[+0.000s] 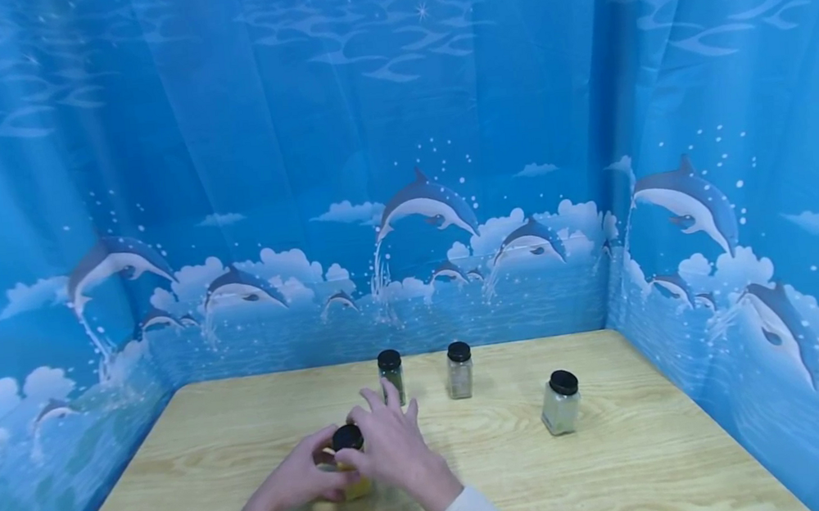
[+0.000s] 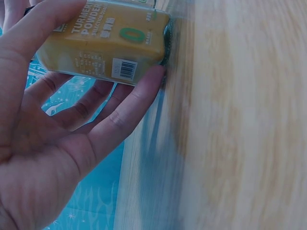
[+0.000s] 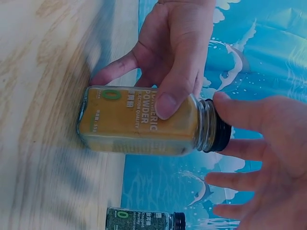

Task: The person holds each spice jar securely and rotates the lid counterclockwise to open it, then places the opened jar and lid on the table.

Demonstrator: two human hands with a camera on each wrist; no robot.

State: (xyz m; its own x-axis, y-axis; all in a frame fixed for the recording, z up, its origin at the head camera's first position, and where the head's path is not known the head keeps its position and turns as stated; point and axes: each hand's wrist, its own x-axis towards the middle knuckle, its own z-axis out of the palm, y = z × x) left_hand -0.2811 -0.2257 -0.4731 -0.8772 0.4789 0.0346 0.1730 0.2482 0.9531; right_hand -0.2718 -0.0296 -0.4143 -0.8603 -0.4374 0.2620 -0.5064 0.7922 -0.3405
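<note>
A square glass jar of turmeric powder (image 3: 124, 129) stands upright near the front left of the table, its yellow contents partly covered by the hands in the head view. My left hand (image 1: 290, 481) grips its body, thumb across the label and fingers round the other side. The index fingertip is low by the jar's base in the left wrist view. At the black lid (image 3: 222, 132), my right hand (image 1: 398, 446) pinches with thumb and index finger, while its other fingers are spread apart. A strip of glass thread shows below the lid in the right wrist view.
Behind the right hand stands a black-capped jar of chopped parsley (image 1: 389, 364). A jar with pale contents (image 1: 460, 378) is to its right, and another whitish jar (image 1: 561, 407) stands farther right. A blue dolphin-print curtain (image 1: 415, 312) borders the wooden table (image 1: 652, 462).
</note>
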